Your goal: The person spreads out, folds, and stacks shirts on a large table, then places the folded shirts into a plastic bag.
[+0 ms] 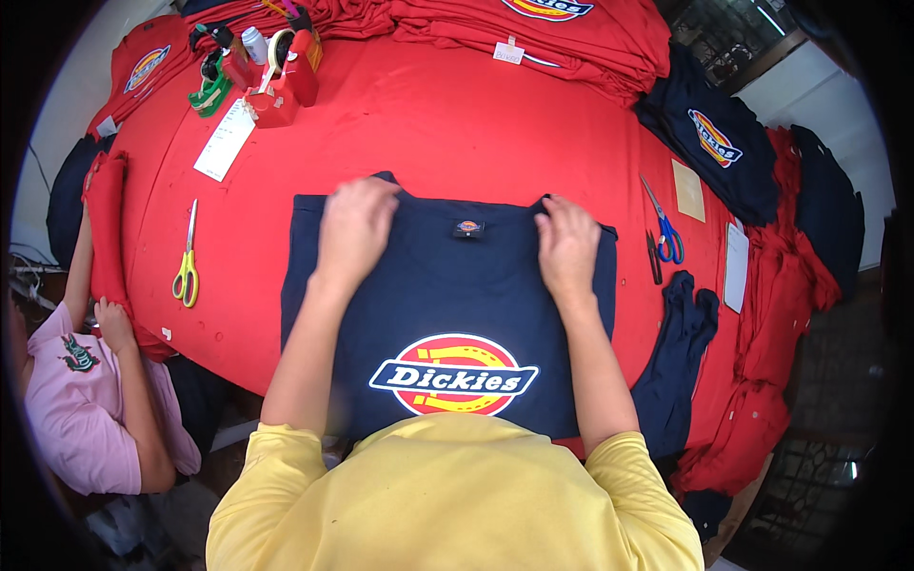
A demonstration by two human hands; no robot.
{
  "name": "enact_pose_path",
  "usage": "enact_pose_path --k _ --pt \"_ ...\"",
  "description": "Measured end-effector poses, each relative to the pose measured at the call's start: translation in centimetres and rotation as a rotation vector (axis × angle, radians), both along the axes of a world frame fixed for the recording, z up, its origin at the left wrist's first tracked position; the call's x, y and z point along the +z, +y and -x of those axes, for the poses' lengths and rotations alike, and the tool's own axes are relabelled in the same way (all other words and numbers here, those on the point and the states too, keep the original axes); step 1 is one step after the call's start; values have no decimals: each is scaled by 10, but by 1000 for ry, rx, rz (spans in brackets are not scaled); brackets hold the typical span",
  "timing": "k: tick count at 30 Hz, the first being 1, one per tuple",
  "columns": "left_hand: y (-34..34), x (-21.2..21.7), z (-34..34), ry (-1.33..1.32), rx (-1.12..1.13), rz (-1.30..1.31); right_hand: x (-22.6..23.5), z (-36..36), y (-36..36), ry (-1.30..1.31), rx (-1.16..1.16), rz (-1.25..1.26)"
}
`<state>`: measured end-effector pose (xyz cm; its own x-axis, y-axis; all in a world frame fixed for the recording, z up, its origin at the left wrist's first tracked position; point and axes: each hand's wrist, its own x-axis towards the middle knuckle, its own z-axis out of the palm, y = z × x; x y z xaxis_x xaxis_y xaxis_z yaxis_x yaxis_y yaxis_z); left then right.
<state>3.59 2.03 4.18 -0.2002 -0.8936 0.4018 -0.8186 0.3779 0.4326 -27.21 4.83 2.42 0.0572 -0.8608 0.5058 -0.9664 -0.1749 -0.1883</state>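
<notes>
A navy T-shirt [457, 285] lies spread in front of me, its printed red, yellow and white emblem nearest my body. A small dark label [466, 228] sits inside its neck at the far edge. My left hand [358, 226] is closed on the cloth at the left side of the neckline, where a fold sticks up beyond the fingertips. On the other side of the neckline, my right hand [569, 246] pinches the shirt's far edge, thumb and fingers curled inward. The sleeves and lower hem are partly out of sight under my arms and body.
Yellow scissors [186, 271] lie left on the red-covered table [457, 124]; blue scissors [670, 238] and dark snips [654, 257] lie right. A red tape dispenser [273, 103] and piled shirts [571, 48] stand far back. At left, a co-worker [105, 400] handles red cloth.
</notes>
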Motion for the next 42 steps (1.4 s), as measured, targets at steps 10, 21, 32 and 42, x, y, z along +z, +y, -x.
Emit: enact_pose_path --k 10,21,32,42 --pt "39 -20 47 -101 -199 45 5 -42 29 117 142 -99" --pt "57 -41 66 -224 -257 26 -13 -51 48 98 231 -189" --pt "63 -42 68 -215 -264 109 -24 -11 22 87 -19 -203" --pt "100 -49 -1 -132 113 143 3 -5 116 48 -209 -212"
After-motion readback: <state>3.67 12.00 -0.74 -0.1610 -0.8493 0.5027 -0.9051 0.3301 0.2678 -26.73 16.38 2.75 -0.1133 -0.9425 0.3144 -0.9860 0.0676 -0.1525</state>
